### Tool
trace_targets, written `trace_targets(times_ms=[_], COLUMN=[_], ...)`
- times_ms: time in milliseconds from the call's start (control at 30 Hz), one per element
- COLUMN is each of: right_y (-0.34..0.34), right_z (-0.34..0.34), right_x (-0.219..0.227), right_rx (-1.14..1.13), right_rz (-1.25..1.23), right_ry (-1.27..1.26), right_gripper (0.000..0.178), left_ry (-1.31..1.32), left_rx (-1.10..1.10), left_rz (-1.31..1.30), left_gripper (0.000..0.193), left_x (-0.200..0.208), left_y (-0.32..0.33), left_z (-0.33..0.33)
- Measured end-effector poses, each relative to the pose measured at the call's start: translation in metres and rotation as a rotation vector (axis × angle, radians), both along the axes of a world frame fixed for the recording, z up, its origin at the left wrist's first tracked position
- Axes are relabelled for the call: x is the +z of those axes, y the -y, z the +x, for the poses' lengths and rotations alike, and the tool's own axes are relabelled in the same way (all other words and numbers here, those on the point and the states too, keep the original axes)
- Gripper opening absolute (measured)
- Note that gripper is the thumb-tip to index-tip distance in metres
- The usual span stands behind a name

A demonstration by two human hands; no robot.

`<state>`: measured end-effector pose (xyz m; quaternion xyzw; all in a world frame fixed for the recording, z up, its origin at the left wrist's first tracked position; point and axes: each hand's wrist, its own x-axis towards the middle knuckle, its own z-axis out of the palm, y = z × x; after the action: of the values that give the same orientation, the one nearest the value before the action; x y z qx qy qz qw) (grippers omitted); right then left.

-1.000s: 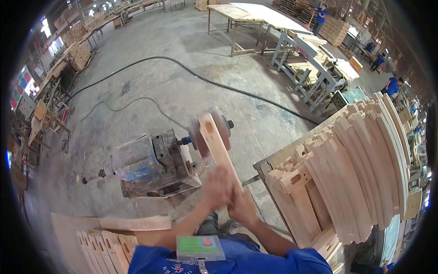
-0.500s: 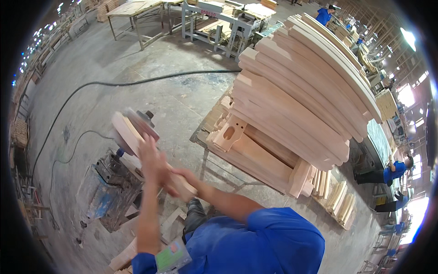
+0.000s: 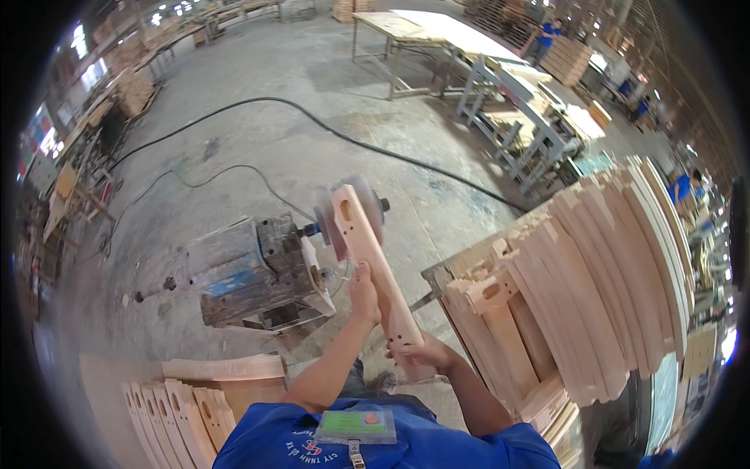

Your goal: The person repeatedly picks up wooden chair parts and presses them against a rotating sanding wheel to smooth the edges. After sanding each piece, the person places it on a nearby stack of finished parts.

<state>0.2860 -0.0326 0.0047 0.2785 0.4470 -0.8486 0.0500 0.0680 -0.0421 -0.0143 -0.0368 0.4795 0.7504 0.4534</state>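
A long, pale wooden furniture part (image 3: 378,267) slants across in front of me, with an oblong slot near its far end and small holes at both ends. My left hand (image 3: 364,294) grips it along its left edge, near the middle. Around its near end, my right hand (image 3: 426,353) is closed. The slotted end lies over a round sanding wheel (image 3: 373,213), hiding part of it; whether they touch I cannot tell. A shaft joins the wheel to a dusty motor stand (image 3: 266,270) with blue paint, on the left.
To the right, a large stack of wooden parts (image 3: 594,281) fills a low table. More slotted parts (image 3: 183,410) stand at lower left. A black cable (image 3: 312,117) crosses the concrete floor. Work tables (image 3: 426,31), a grey machine frame (image 3: 516,117) and people in blue are farther off.
The view has swung left, so the stack sits farther right. The wooden part has turned, its slotted face now showing. My hands have moved apart along it.
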Motion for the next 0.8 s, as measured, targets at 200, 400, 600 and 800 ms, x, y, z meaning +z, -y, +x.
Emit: trace_targets(times_ms=[200, 400, 600, 800], right_y=[0.006, 0.016, 0.014, 0.022], right_z=[-0.014, -0.03, -0.017, -0.023], right_x=[-0.028, 0.007, 0.016, 0.015], right_rx=[-0.088, -0.026, -0.013, -0.065], right_rz=[0.8, 0.678, 0.352, 0.432], right_ry=[-0.007, 0.176, 0.151, 0.154], right_gripper=[0.094, 0.11, 0.11, 0.107], left_ry=[-1.376, -1.752, -1.725, -1.732], left_rx=[0.171, -0.232, -0.213, -0.221], left_rz=[-0.199, -0.022, -0.012, -0.003], left_gripper=[0.048, 0.036, 0.034, 0.034], left_x=[0.0, 0.011, 0.005, 0.01], left_y=[-0.011, -0.009, -0.008, -0.008], left_z=[-0.009, -0.059, -0.056, -0.056])
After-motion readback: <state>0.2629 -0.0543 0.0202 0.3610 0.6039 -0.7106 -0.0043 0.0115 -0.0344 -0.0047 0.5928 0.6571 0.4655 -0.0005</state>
